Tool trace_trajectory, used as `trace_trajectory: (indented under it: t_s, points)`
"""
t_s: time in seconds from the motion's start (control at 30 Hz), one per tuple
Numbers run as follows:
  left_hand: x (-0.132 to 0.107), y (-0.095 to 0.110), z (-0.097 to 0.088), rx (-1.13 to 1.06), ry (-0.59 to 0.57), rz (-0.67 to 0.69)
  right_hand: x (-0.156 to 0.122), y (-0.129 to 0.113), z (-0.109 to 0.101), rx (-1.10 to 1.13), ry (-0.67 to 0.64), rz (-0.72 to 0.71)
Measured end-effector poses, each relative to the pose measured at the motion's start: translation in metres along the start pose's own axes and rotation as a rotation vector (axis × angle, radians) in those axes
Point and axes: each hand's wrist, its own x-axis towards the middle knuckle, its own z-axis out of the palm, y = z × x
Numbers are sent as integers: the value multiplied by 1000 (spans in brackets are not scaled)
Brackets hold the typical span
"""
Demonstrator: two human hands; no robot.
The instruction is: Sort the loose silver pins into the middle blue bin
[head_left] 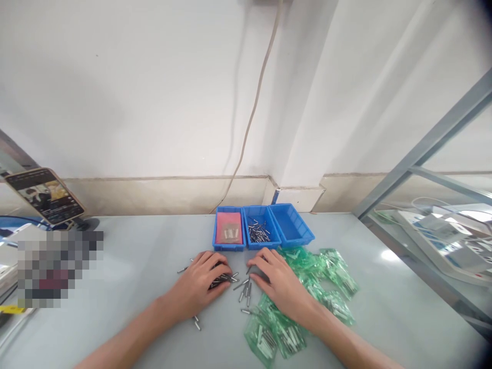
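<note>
My left hand (200, 284) lies palm down on the grey table (146, 256), its fingers curled over a bunch of small metal pins (223, 279). My right hand (280, 284) rests palm down just to the right, fingertips touching the table beside loose pins (246, 294). More pins lie scattered between and in front of both hands. Under and around my right wrist spreads a heap of small green plastic bags (307, 297) with pins inside.
Three blue bins stand at the back: the left one (229, 230) holds a pink sheet, the middle one (260, 231) holds pins, the right one (292, 228) looks bare. A phone (45, 195) leans on a stand at left. A metal frame (418, 148) rises at right.
</note>
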Motion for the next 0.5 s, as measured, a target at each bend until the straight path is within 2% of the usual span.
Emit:
trace_trajectory:
  t_s: [0.1, 0.2, 0.5]
  points:
    - [0, 0, 1, -1, -10, -3, 0, -2, 5, -120, -37, -36]
    - [0, 0, 1, -3, -16, -3, 1, -1, 7, -146, -29, -42]
    - [1, -1, 1, -9, -30, -7, 4, 1, 1, 143, 83, 75]
